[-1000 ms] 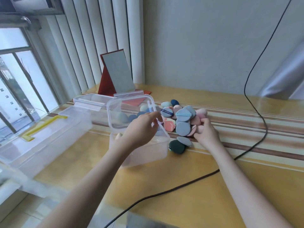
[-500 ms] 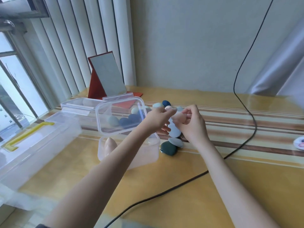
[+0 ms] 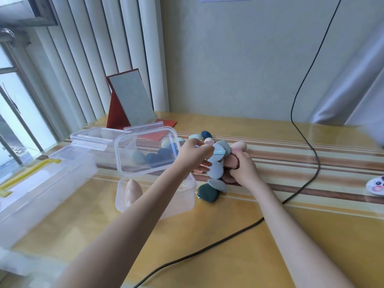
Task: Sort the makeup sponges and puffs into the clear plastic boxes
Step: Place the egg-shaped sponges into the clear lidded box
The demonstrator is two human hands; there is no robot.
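A pile of makeup puffs [image 3: 216,173] in blue, grey, pink and dark green lies on the table's striped band. My left hand [image 3: 195,154] reaches over the small clear box [image 3: 178,196] and pinches a light blue puff [image 3: 218,153] at the top of the pile. My right hand [image 3: 242,170] grips a pink puff [image 3: 231,161] just right of it. The box's lid [image 3: 145,150] stands open, and a peach sponge [image 3: 131,189] sits inside. A dark green puff [image 3: 207,194] lies beside the box.
A large clear box [image 3: 41,183] with a yellow handle stands at the left, another clear box [image 3: 91,138] behind it. A red-backed mirror [image 3: 129,102] leans near the blinds. A black cable [image 3: 307,179] crosses the table. A round white puff [image 3: 376,183] lies far right.
Both hands dropped from mid-air back onto the pile. My left hand now pinches a light blue puff and my right hand holds a pink one. The view has shifted slightly.
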